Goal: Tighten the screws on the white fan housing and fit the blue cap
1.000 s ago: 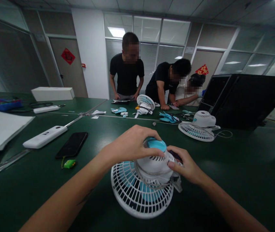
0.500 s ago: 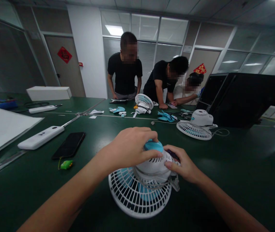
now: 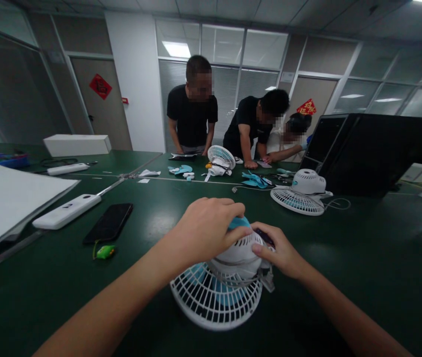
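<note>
A white electric fan [image 3: 216, 310] lies grille-down on the green table, its blue blades visible through the bars. My left hand [image 3: 209, 225] closes over a light blue round cap [image 3: 239, 223] on top of the motor housing, thumb on the near side and fingers curled over the far edge. With my right hand [image 3: 280, 253] I grip the right side of the white housing, thumb in front. Something dark shows between that thumb and the fingers; what it is I cannot make out. A grey cord is wrapped round the housing's base.
Left lie a black phone [image 3: 110, 223] with a green charm [image 3: 105, 252], a white power strip [image 3: 68, 210] and a large white sheet [image 3: 14, 198]. A second fan [image 3: 302, 193] rests by a big black case [image 3: 374, 153]. Blue fan blades [image 3: 255, 178] and people are across the table.
My left hand has turned slightly to the right over the blue cap and covers more of it. My right hand keeps its hold on the housing. The view has shifted a little.
</note>
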The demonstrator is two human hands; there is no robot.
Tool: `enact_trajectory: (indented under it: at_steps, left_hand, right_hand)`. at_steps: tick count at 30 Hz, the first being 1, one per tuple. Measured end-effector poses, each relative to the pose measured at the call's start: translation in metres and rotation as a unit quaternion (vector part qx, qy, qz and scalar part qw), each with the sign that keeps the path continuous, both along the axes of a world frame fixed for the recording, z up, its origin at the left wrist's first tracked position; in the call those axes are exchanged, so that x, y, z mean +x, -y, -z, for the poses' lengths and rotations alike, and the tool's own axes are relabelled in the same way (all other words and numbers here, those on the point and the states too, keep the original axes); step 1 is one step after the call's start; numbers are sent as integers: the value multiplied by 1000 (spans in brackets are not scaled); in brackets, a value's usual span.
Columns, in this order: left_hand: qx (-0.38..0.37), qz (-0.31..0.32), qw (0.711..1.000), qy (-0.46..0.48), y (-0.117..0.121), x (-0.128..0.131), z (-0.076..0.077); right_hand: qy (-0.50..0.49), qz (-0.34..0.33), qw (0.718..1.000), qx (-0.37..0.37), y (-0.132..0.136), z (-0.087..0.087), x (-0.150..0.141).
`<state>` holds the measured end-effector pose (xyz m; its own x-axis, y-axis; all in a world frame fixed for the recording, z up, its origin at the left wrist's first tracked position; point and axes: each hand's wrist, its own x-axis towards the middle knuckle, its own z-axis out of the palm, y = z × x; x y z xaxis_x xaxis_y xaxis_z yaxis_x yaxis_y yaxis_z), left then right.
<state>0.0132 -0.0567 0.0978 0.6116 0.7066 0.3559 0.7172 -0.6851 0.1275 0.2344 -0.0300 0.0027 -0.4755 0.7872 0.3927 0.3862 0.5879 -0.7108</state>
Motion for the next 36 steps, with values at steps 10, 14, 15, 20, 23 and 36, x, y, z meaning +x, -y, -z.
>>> enact_trajectory:
  at_steps: [10,14,15,20,23,36]
  left_hand:
    - [-225,216,940,142,-32,-22,6]
    - [-242,200,927,206,-30,-11,13]
    - [-243,192,922,231,-30,-7,16]
    - [-254,194,896,309,-33,1,26]
    - [-280,204,887,305,-35,-1,27]
    - [-193,171,929,265,-36,-3,28]
  right_hand:
    - [-18,-9,1000,-8,-2,2,0]
    - [-21,-17,1000,-12,-3,3,1]
    - [-21,-17,1000,-11,-4,3,2]
    - [-7,-10,1000,-5,-5,5,4]
    - [-1,-8,1000,-16,-4,4,4]
    - [12,3,1000,-29,2,-1,1]
